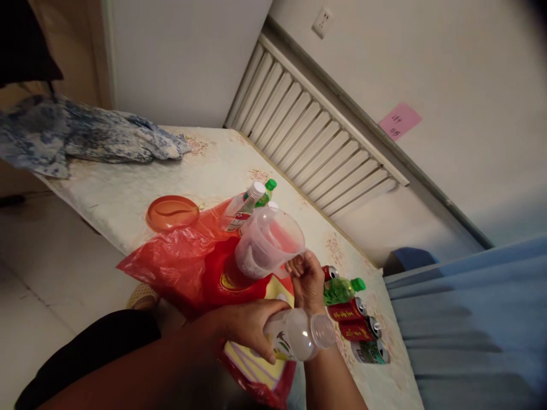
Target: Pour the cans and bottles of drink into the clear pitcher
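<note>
My right hand [305, 280] is closed on the handle of a clear plastic measuring jug [267, 242], held tilted above the table with a little pale liquid in its bottom. My left hand [250, 324] is wrapped round an open, clear plastic bottle [299, 336], which lies on its side with its mouth pointing right, just below my right wrist. Under both hands lies a red plastic bag [188, 265] on the table [128, 188].
Two capped bottles [250, 205] lie beyond the jug. An orange bowl [172, 212] sits to the left. A green-capped bottle [342, 289] and several cans [359, 324] lie right of my hands. Blue patterned cloth [85, 136] covers the far corner. A radiator [307, 142] lines the wall.
</note>
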The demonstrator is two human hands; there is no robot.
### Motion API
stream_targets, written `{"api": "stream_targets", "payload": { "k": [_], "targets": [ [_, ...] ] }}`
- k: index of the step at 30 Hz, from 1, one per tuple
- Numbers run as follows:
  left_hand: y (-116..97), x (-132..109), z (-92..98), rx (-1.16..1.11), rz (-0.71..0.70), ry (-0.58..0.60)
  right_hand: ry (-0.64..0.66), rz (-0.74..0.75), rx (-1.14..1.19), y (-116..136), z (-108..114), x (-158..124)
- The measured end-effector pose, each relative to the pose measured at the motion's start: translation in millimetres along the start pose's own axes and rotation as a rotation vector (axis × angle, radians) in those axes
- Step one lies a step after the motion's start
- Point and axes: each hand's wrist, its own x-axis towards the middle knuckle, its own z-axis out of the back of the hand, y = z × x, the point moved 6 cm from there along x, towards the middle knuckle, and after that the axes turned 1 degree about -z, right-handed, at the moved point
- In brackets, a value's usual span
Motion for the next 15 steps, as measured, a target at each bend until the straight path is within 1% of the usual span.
{"api": "stream_targets", "payload": {
  "k": [3, 7, 9, 12, 15],
  "targets": [
    [-2.4, -2.6, 3.0, -0.060, -0.023, 0.003, -0.075, 0.030, 0.038, 20.4, 5.0, 1.2],
    [-11.3, -7.5, 15.7, -0.065, -0.031, -0.048, -0.146, 0.066, 0.098, 58.4, 17.7, 0.5],
    [-16.2, -8.5, 22.6, -0.067, -0.041, -0.060, -0.174, 0.089, 0.101, 77.9, 25.6, -0.8],
    [-22.4, -8.2, 30.9, -0.146, -0.082, -0.067, -0.230, 0.124, 0.102, 103.7, 39.9, -5.8],
    [-24.5, -7.5, 40.4, -0.139, -0.076, -0.128, -0.279, 0.138, 0.074, 123.6, 54.7, -14.1]
  ]
}}
